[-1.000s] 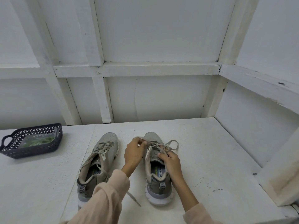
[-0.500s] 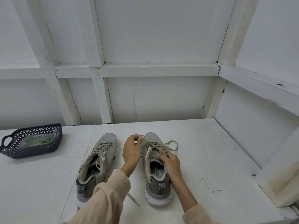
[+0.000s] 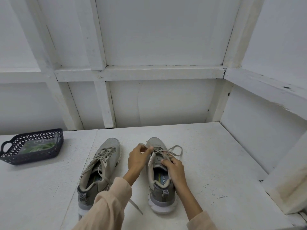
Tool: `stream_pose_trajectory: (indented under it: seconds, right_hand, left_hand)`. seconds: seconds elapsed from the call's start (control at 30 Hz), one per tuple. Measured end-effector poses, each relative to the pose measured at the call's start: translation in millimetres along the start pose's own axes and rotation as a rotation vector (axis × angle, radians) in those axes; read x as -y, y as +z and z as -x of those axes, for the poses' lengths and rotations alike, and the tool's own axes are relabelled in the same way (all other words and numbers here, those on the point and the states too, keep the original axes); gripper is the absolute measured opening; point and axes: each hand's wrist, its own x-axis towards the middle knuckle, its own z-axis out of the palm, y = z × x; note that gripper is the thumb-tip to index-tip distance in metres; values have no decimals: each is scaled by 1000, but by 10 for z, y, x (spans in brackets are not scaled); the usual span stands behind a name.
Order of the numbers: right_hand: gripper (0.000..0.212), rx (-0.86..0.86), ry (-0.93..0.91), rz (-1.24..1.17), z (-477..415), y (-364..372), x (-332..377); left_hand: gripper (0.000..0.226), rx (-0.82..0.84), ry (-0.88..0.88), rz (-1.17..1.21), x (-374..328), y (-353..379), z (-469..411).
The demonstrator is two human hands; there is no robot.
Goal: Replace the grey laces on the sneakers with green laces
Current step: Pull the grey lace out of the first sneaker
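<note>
Two grey sneakers stand side by side on the white table (image 3: 216,163), toes pointing to the far side. The left sneaker (image 3: 101,170) is untouched and fully laced. The right sneaker (image 3: 162,191) is the one being worked on. The left hand (image 3: 138,159) pinches a strand of its grey lace (image 3: 160,151) between thumb and fingertips at the far eyelets. The right hand (image 3: 174,168) curls over the tongue and nearer rows, fingers closed on the shoe to pin it down. A loose loop of the lace lies on the table just right of the toe.

The lace looks flat, soft and light, so it should slide through the eyelets with little pull. It is best taken close to an eyelet, or at its stiff tip when threading. The sneaker seems light and its mesh upper gives, so it probably needs holding near the tongue or it will lift with each tug.

At the far left, well apart from the shoes, a dark perforated basket (image 3: 33,159) holds something green in clear wrap, probably the green laces (image 3: 39,146). The table is matte painted white, scuffed with small dark flecks. A white panelled wall (image 3: 157,30) with battens closes it in behind and on the right.
</note>
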Motion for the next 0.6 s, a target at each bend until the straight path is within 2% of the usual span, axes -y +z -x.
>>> stream_pose_trajectory:
  seconds: [0.1,0.2,0.27,0.43,0.5,0.6]
  right_hand:
    - [13,-4,0,7,2,0,6]
    - [13,-1,-3,4,7,-2,6]
    - [14,-3,-6,2,7,-4,8]
    - [15,-19,-13,1,21,7,28]
    - [15,-16,-17,5,21,5,27]
    - [12,-11,-11,7,19,2,27]
  left_hand:
    - [25,8,27,-20,36,12,-18]
    - [16,-201,42,126,-20,-4,2]
    - [14,-249,46,182,-65,-13,19]
    - [21,24,-3,-16,20,16,-4]
    - [17,-40,29,10,14,22,6]
    - [16,-240,81,162,-52,9,63]
